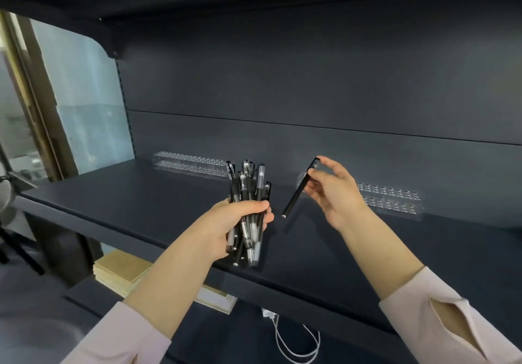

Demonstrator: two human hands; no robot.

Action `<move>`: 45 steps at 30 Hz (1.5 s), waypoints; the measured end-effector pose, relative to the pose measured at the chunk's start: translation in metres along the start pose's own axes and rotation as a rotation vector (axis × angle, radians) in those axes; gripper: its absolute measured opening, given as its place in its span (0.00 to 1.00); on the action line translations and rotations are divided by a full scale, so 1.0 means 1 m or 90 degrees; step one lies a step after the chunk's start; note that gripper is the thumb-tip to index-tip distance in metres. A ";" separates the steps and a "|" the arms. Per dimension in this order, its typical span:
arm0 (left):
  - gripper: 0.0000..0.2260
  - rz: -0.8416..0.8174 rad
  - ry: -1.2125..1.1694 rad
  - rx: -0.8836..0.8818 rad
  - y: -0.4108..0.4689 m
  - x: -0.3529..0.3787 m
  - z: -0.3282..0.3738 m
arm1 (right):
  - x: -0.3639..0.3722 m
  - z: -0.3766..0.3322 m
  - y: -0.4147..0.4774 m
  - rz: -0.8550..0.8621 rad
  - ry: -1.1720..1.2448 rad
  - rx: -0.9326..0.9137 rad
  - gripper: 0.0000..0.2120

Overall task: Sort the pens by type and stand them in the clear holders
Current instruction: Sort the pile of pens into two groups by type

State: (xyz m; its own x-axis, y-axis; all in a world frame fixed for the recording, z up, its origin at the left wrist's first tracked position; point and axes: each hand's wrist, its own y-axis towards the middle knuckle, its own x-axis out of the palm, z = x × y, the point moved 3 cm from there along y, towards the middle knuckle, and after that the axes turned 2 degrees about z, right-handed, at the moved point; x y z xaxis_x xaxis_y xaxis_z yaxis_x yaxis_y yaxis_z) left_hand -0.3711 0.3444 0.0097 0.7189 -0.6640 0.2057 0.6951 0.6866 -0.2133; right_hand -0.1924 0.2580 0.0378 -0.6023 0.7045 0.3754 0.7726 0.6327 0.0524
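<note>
My left hand [237, 224] grips pen bundle [248, 183] | right hand [339, 197] pinches one black pen [296, 194] | risk: bundle slips loose, or I miss the faint clear holder [392, 200] far right

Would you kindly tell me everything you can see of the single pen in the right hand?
The pen is a slim, plain black stick, matte and seemingly plastic, with a small pale spot at its lower end. It hangs tilted above the shelf, upper end leaning right, lower end pointing down-left. The right hand pinches its upper part between thumb and fingers; nothing else touches it.
</note>
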 end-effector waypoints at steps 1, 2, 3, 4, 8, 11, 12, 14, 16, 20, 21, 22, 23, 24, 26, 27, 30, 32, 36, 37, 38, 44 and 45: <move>0.09 0.017 -0.011 0.009 0.006 -0.011 0.004 | 0.010 0.006 0.007 -0.008 -0.005 0.010 0.17; 0.09 0.036 -0.019 0.014 0.012 -0.022 0.008 | 0.021 0.011 0.015 -0.018 -0.010 0.022 0.17; 0.10 0.052 -0.021 0.014 0.018 -0.034 0.012 | 0.032 0.017 0.023 -0.028 -0.017 0.037 0.17; 0.10 0.064 -0.019 0.012 0.024 -0.046 0.015 | 0.043 0.024 0.032 -0.039 -0.026 0.052 0.17; 0.12 0.111 -0.046 0.025 0.045 -0.100 0.026 | 0.090 0.056 0.059 -0.073 -0.068 0.093 0.16; 0.12 0.127 -0.033 0.016 0.058 -0.137 0.030 | 0.122 0.083 0.067 -0.084 -0.093 0.118 0.16; 0.11 0.125 -0.026 0.012 0.063 -0.149 0.032 | 0.133 0.091 0.069 -0.087 -0.107 0.122 0.16; 0.09 0.118 -0.030 0.010 0.076 -0.174 0.039 | 0.155 0.105 0.074 -0.087 -0.143 0.117 0.16; 0.07 0.108 -0.034 0.008 0.089 -0.197 0.046 | 0.175 0.117 0.079 -0.080 -0.191 0.102 0.17; 0.06 0.058 -0.005 -0.014 0.113 -0.236 0.058 | 0.209 0.141 0.085 -0.066 -0.300 0.079 0.18; 0.06 0.039 0.004 -0.020 0.118 -0.242 0.060 | 0.216 0.147 0.086 -0.062 -0.329 0.074 0.18; 0.06 0.021 0.010 -0.026 0.122 -0.248 0.062 | 0.222 0.151 0.086 -0.056 -0.358 0.068 0.17; 0.06 0.005 0.012 -0.031 0.126 -0.252 0.064 | 0.227 0.156 0.087 -0.049 -0.385 0.064 0.17; 0.07 -0.007 0.010 -0.035 0.130 -0.256 0.065 | 0.230 0.160 0.088 -0.041 -0.407 0.065 0.18; 0.07 -0.020 0.013 -0.043 0.136 -0.261 0.065 | 0.235 0.169 0.090 -0.026 -0.438 0.075 0.18; 0.07 -0.024 0.022 -0.047 0.139 -0.263 0.064 | 0.236 0.172 0.090 -0.021 -0.456 0.081 0.18; 0.06 -0.035 0.039 -0.053 0.147 -0.268 0.062 | 0.237 0.179 0.088 -0.009 -0.520 0.087 0.17; 0.07 -0.045 0.040 -0.053 0.151 -0.270 0.061 | 0.236 0.178 0.087 0.012 -0.507 0.075 0.15; 0.08 -0.027 -0.012 -0.054 0.156 -0.261 0.060 | 0.235 0.164 0.075 0.026 -0.391 0.040 0.05; 0.09 -0.021 -0.032 -0.051 0.157 -0.256 0.060 | 0.233 0.160 0.069 0.013 -0.353 0.048 0.05; 0.10 -0.018 -0.051 -0.047 0.157 -0.250 0.061 | 0.231 0.156 0.062 -0.003 -0.321 0.058 0.06; 0.12 -0.075 -0.125 -0.008 0.154 -0.179 0.059 | 0.196 0.130 0.026 -0.045 -0.266 0.069 0.04; 0.12 -0.085 -0.125 -0.001 0.153 -0.165 0.057 | 0.188 0.124 0.022 -0.036 -0.268 0.058 0.03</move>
State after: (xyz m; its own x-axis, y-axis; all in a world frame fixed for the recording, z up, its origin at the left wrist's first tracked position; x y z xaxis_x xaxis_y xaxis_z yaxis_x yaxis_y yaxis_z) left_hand -0.3835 0.5754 -0.0027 0.6070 -0.6780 0.4146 0.7841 0.5959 -0.1736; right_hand -0.3131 0.4441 -0.0053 -0.6867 0.7260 -0.0367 0.7269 0.6862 -0.0273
